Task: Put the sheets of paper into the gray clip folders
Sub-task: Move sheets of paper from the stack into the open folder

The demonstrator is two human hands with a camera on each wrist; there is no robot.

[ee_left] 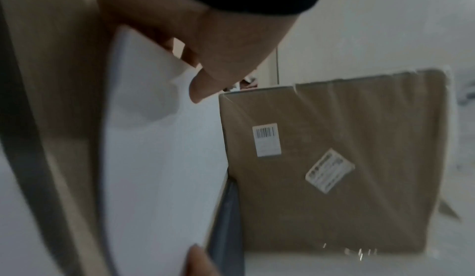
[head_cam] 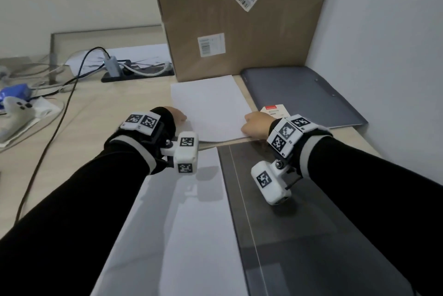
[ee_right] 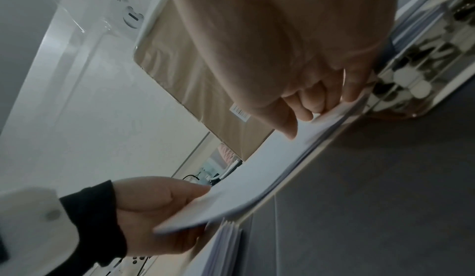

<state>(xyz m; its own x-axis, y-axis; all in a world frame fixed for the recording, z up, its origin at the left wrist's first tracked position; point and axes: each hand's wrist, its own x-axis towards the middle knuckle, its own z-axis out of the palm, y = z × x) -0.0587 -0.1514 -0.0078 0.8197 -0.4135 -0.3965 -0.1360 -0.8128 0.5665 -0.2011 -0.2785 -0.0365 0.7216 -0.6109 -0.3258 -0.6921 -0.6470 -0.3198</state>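
Note:
A thin stack of white sheets (head_cam: 208, 106) lies on the desk in front of the cardboard box. My left hand (head_cam: 183, 119) pinches its near left corner, thumb on top (ee_left: 205, 85). My right hand (head_cam: 247, 125) pinches the near right corner (ee_right: 321, 107). In the right wrist view the sheets (ee_right: 244, 185) bow upward between both hands. Closest to me lies an open gray clip folder (head_cam: 299, 224), with white paper (head_cam: 182, 224) on its left half. A second gray folder (head_cam: 299, 94) lies shut at the back right.
A tall cardboard box (head_cam: 239, 15) stands behind the sheets. Cables and a power strip (head_cam: 136, 71) run along the back left, with a white game controller (head_cam: 19, 106) at the far left. A red-and-white tag (head_cam: 275, 110) lies on the shut folder. A wall closes the right side.

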